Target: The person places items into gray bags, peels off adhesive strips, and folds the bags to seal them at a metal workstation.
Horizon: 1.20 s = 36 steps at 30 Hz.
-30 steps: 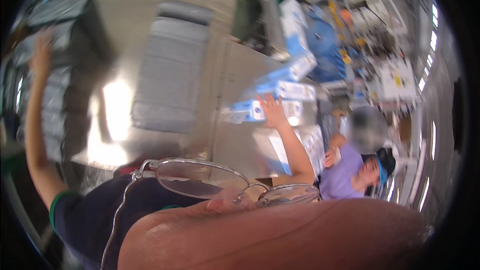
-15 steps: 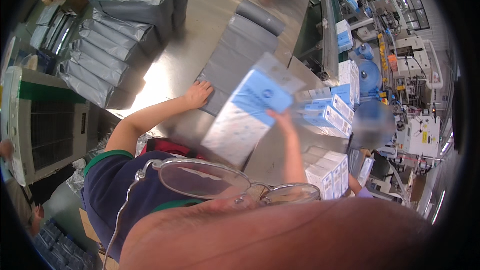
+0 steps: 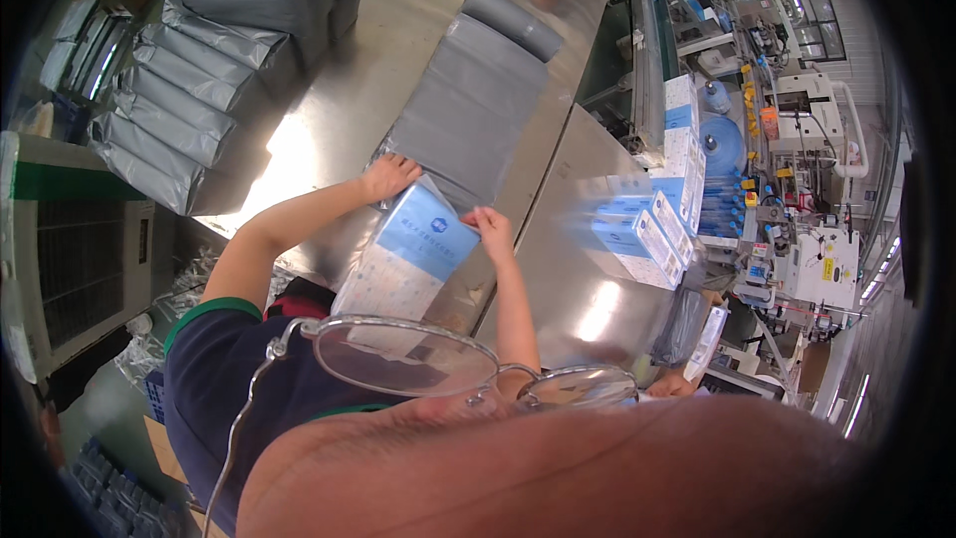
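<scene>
The left hand [image 3: 392,176] is palm down, its fingers [image 3: 407,167] bent and set side by side. Behind those fingers, the left wrist [image 3: 364,191] runs nearly straight into the left forearm [image 3: 309,211], which slopes back to a bent elbow [image 3: 249,237] well to their left. The right hand [image 3: 495,232] is near, to the right of the left fingers and slightly lower, its own fingers [image 3: 480,215] drawn together in a pinch, pointing leftward. Below them, the right forearm [image 3: 519,311] stands steeply, the wrist slightly bent.
</scene>
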{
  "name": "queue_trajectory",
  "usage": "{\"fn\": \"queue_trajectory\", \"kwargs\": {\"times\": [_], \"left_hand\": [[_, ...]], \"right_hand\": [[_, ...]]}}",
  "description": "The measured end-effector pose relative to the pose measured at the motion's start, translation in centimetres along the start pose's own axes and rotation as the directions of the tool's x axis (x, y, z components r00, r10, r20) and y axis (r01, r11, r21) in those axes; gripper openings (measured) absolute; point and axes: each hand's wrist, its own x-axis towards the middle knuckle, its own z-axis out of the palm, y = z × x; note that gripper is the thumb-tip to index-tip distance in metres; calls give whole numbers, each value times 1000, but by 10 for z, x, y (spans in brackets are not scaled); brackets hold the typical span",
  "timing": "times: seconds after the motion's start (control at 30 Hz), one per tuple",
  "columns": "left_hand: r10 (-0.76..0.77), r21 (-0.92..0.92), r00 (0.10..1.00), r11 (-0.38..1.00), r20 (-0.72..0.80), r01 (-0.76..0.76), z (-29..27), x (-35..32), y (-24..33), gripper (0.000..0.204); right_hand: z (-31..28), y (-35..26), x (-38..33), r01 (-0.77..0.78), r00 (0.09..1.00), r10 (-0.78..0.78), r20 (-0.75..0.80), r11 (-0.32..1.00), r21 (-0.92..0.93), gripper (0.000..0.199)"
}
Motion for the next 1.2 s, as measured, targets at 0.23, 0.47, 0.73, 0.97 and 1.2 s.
{"fn": "queue_trajectory", "kwargs": {"times": [0.23,0.47,0.73,0.97,1.2], "left_hand": [[101,-195,957,980,271,-48,-6,24,-32,17],[208,-165,971,968,114,-188,-28,7,-27,28],[-84,-608,973,768,215,201,-9,16,-47,16],[-411,-630,866,600,285,493,-41,41,-16,19],[-419,-229,897,895,-139,383,-58,13,31,18]], "right_hand": [[22,-66,44,-84,995,97,-38,536,-840,80],[24,-56,44,-19,999,33,0,574,-819,83],[28,-83,37,14,1000,10,22,515,-857,85],[32,-73,57,-60,998,10,-62,445,-894,69],[31,-42,29,-54,853,-349,-389,680,-731,39]]}}
